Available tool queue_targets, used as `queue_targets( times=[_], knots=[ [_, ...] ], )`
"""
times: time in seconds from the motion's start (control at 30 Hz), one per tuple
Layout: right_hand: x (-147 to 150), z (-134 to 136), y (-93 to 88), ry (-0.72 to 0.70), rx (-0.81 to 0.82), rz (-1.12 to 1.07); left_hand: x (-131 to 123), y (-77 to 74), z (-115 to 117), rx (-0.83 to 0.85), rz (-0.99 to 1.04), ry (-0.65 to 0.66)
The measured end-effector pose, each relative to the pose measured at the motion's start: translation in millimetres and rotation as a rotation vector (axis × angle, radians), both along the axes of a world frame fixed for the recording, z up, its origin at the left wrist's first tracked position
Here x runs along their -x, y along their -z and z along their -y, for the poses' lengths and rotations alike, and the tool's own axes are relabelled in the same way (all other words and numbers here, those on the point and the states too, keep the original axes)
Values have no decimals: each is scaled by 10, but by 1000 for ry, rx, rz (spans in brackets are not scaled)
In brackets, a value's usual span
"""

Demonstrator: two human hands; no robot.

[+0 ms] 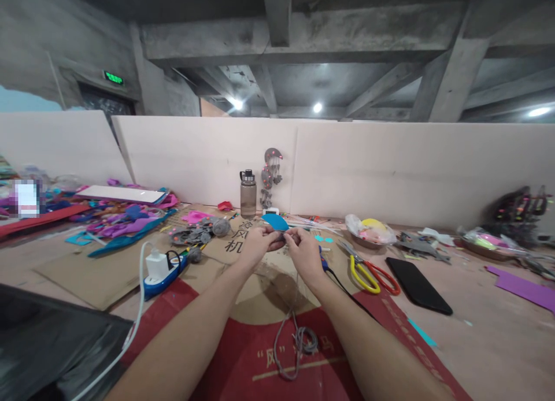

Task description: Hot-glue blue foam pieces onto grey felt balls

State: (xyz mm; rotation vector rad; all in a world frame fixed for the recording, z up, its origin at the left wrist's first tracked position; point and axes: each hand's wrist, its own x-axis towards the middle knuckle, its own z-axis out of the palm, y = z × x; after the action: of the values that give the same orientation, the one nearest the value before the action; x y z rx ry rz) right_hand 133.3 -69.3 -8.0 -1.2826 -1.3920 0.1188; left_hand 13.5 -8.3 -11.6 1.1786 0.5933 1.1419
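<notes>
Both my hands are held out together over the cardboard (264,285) in the middle of the table. My left hand (256,242) is closed in a pinch, and my right hand (303,248) pinches against it. Between the fingertips sits a small dark piece (281,237), too small to name. A blue felt shape (274,221) stands up just behind my fingers. A thin grey cord (299,340) hangs down from my hands and loops on the red mat (243,360) below.
Yellow and red scissors (368,273) and a black phone (417,285) lie to the right. A power strip with a white charger (159,269) lies left. A water bottle (248,194) stands by the white partition (390,170). Felt scraps (125,216) cover the left side.
</notes>
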Motion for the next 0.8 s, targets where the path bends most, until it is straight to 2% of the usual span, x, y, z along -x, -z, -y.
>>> queue_targets(
  times=[0.43,0.63,0.8],
  knots=[
    [-9,-4,-16,-18,8,-99,46,-123,76,13,76,11],
    [-23,-52,16,-42,4,-107,73,-92,29,-58,78,-9],
    [-19,-69,40,-67,21,-94,101,-107,13,-24,87,-76]
  ],
)
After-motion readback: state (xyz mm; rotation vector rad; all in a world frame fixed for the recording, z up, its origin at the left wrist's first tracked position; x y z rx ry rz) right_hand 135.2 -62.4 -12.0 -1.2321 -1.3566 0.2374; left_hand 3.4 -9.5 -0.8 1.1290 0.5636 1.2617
